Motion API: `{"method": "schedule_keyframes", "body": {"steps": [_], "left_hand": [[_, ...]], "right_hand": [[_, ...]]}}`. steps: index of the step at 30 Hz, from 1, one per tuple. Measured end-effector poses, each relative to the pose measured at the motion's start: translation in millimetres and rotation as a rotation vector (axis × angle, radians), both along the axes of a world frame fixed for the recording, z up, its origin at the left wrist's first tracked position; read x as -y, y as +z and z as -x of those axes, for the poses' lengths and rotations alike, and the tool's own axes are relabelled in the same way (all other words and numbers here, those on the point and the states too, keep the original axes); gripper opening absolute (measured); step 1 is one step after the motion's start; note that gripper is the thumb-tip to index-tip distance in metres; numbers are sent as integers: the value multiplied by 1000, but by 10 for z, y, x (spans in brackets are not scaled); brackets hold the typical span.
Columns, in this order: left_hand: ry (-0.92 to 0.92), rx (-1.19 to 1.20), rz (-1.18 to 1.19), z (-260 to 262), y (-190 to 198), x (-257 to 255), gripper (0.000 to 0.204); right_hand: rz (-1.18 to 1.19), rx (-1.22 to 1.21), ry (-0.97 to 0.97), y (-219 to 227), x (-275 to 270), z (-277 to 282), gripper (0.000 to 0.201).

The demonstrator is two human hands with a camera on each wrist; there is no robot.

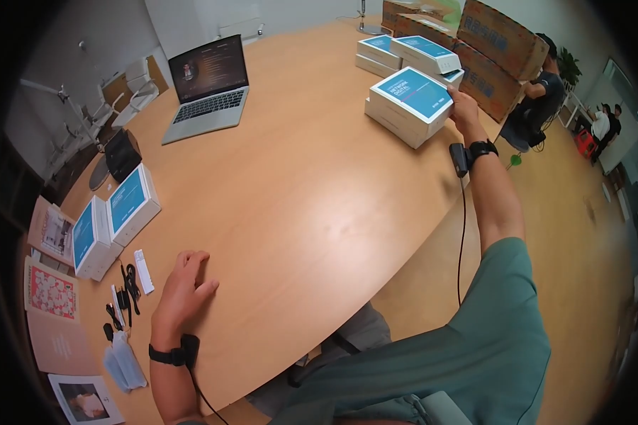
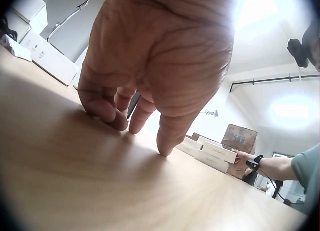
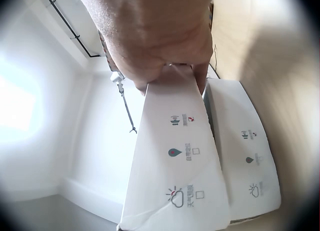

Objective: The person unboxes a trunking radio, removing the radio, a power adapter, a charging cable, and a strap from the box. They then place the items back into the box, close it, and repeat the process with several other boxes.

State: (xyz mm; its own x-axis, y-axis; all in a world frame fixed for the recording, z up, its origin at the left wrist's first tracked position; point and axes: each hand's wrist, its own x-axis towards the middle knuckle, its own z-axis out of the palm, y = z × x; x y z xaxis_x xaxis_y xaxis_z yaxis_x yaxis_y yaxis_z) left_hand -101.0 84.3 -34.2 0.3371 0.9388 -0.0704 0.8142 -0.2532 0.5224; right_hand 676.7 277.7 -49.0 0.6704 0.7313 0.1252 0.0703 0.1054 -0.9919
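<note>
At the table's far right, the right hand point(image 1: 465, 112) grips the near right corner of a white box with a blue top point(image 1: 417, 93), which lies on another white box point(image 1: 397, 126). In the right wrist view the fingers of the right hand point(image 3: 155, 36) go round the end of the upper box point(image 3: 175, 156), with the lower box point(image 3: 245, 156) beside it. The left hand point(image 1: 184, 287) rests on the tabletop at the left, holding nothing; in the left wrist view the fingertips of the left hand point(image 2: 150, 76) touch the wood, loosely bent.
More blue-topped boxes point(image 1: 424, 54) stand behind, next to large cartons point(image 1: 485, 78). An open laptop point(image 1: 209, 92) is at the back. Two boxes point(image 1: 131, 205), cables point(image 1: 130, 287), a wrapped item point(image 1: 124, 363) and booklets point(image 1: 52, 292) lie at the left. People sit and stand at the far right.
</note>
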Motion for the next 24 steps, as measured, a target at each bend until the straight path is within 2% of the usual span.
{"method": "schedule_keyframes", "body": {"steps": [2, 4, 8, 10, 14, 16, 17, 18, 19, 20, 21, 23, 24], "left_hand": [[4, -7, 13, -30, 46, 8, 57], [14, -13, 25, -38, 44, 5, 57], [23, -10, 19, -46, 50, 24, 56], [35, -10, 24, -65, 75, 28, 56], [29, -19, 18, -40, 54, 29, 56], [47, -22, 11, -13, -7, 22, 56], [-28, -44, -52, 3, -50, -12, 57], [-82, -82, -112, 76, -71, -20, 57], [-95, -76, -102, 102, -59, -36, 57], [-104, -74, -91, 94, -57, -38, 58], [-86, -77, -97, 108, -91, -26, 58], [-62, -87, -73, 105, -78, -35, 58], [-51, -93, -39, 87, -57, -37, 59]], "right_hand": [[-15, 8, -36, -19, -45, -16, 43], [7, 122, -131, -41, -84, -31, 45], [-1, 135, -221, -145, -152, -55, 42], [76, 314, -344, -190, -191, -108, 36], [61, 320, -343, -240, -248, -118, 31], [274, 734, -561, -318, -371, -397, 35], [26, 813, -634, -460, -493, -640, 33], [-57, 763, -591, -466, -666, -873, 34], [-215, 961, -668, -316, -567, -529, 35], [-389, 560, -477, -51, -482, 20, 34], [-536, 400, -299, 17, -520, 339, 31], [-506, 167, 148, 247, -180, 1371, 29], [-427, 197, 367, 260, -55, 1861, 29]]}}
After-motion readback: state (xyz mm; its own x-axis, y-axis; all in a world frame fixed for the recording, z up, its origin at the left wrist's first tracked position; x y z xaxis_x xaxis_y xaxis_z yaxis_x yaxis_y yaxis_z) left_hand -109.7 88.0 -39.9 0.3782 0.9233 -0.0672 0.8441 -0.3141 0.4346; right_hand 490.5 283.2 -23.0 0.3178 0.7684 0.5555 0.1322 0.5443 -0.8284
